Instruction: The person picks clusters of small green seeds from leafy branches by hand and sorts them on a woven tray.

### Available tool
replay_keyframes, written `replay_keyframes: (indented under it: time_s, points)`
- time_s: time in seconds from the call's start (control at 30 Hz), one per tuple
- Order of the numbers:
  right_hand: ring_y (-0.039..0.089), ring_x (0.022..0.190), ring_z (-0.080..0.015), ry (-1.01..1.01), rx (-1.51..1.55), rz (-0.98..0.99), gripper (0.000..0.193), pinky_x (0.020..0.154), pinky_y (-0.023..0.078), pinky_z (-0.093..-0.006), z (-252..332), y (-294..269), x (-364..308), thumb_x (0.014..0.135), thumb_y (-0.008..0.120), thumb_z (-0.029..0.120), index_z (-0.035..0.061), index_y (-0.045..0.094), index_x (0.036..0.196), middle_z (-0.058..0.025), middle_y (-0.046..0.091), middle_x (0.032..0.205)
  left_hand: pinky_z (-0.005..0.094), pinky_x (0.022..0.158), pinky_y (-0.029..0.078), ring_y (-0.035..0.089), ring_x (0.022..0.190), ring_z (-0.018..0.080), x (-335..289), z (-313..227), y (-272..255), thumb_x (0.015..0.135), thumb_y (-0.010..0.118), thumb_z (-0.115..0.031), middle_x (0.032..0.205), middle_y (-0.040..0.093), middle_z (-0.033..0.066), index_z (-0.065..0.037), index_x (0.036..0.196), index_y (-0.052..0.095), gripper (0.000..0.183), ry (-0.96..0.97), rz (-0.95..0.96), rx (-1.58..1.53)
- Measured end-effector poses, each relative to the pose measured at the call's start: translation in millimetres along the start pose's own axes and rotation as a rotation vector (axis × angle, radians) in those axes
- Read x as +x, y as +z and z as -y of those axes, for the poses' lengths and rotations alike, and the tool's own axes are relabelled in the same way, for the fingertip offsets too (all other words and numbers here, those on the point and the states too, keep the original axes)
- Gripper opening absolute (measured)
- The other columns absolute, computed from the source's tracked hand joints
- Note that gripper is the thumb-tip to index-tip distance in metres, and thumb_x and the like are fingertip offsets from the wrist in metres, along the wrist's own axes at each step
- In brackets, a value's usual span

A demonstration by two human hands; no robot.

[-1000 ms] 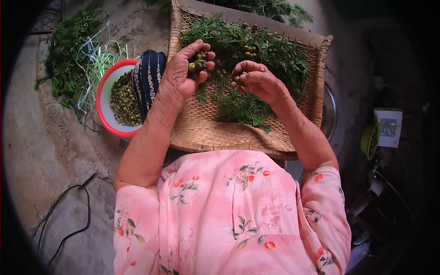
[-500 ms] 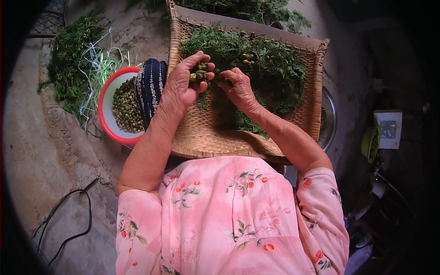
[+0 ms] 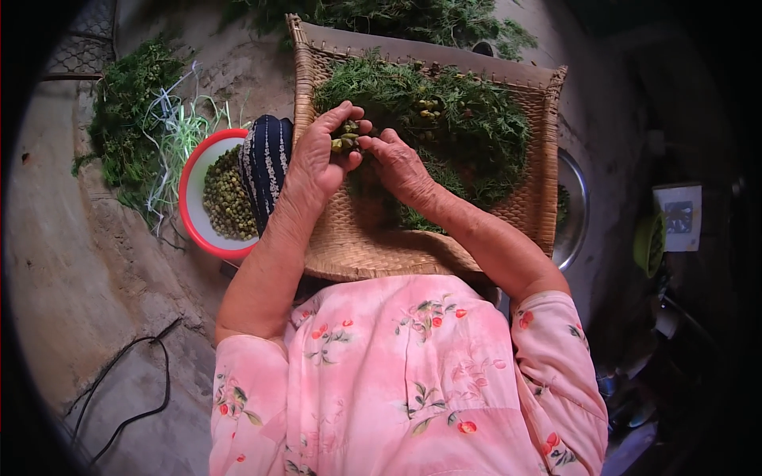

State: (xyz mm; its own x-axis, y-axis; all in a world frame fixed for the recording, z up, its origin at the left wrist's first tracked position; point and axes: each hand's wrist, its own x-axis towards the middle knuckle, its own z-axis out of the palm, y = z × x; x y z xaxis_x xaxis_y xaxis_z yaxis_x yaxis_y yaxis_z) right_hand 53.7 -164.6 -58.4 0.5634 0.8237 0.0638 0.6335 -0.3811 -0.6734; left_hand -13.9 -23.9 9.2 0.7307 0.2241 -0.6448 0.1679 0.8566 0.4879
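Observation:
Cupped over the left part of a woven basket tray (image 3: 341, 252), my left hand (image 3: 319, 155) holds several small green-brown seed cones (image 3: 346, 136) in its curled fingers. Close beside it, my right hand (image 3: 399, 165) has its thumb and fingertips pinched together, almost touching the left fingers; whatever lies in that pinch is hidden. Beneath and beyond both hands, feathery green conifer sprigs (image 3: 476, 111) cover much of the tray. A few yellowish cones (image 3: 429, 108) show among the sprigs.
Left of the tray stands a red-rimmed white bowl (image 3: 190, 208) of cones, with dark patterned cloth (image 3: 266, 159) over its right side. Greenery (image 3: 131, 119) and pale plastic strings (image 3: 178, 127) lie farther left. A metal basin (image 3: 578, 214) sits at right; a black cable (image 3: 163, 381) lies lower left.
My right hand has come in closer to my left, fingertips now at the cones in the left hand. The view has shifted slightly.

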Motion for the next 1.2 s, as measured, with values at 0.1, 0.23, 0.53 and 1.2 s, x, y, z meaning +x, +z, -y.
replay_keyframes:
  time_s: [0.1, 0.23, 0.53, 1.2]
  points:
    - [0.054, 0.080, -0.0369, 0.035, 0.067, -0.057, 0.018, 0.066, 0.046, -0.0416, -7.2, -2.9, 1.5, 0.069, 0.058, 0.001, 0.0046, 0.054, 0.087, -0.0162, 0.050, 0.082, 0.0197, 0.041, 0.041, 0.058, 0.058, 0.0135, -6.2, -1.4, 7.5, 0.085, 0.060, -0.026, 0.077, 0.061, 0.0052, -0.007, 0.090, 0.059, 0.019, 0.003, -0.007, 0.015]
    - [0.056, 0.068, -0.0234, 0.304, 0.541, -0.001, 0.017, 0.058, 0.046, -0.0332, -7.2, -35.6, 5.4, 0.069, 0.066, 0.004, 0.0035, 0.057, 0.084, -0.0077, 0.056, 0.075, 0.0200, 0.041, 0.041, 0.057, 0.058, 0.0130, -5.0, -2.1, 7.4, 0.085, 0.061, -0.027, 0.077, 0.061, 0.0038, -0.009, 0.089, 0.059, 0.018, -0.003, -0.051, 0.032]
    - [0.058, 0.067, -0.0112, 0.483, 1.400, -0.004, 0.018, 0.054, 0.045, -0.0240, 38.2, -64.3, 10.2, 0.077, 0.066, 0.008, 0.0048, 0.056, 0.092, -0.0027, 0.058, 0.077, 0.0242, 0.044, 0.043, 0.055, 0.059, 0.0120, 1.8, 15.9, 3.3, 0.085, 0.059, -0.032, 0.071, 0.057, 0.0002, -0.013, 0.086, 0.058, 0.019, 0.018, -0.120, 0.172]
    - [0.053, 0.085, -0.0307, -0.514, 0.166, -0.531, 0.030, 0.073, 0.044, -0.0379, 74.4, -51.5, -2.4, 0.067, 0.056, 0.008, 0.0008, 0.059, 0.095, -0.0127, 0.053, 0.091, 0.0245, 0.075, 0.047, 0.052, 0.090, 0.0146, -13.8, 52.4, 2.3, 0.087, 0.051, -0.024, 0.098, 0.051, 0.0029, -0.010, 0.101, 0.051, 0.020, 0.046, 0.436, -0.260]
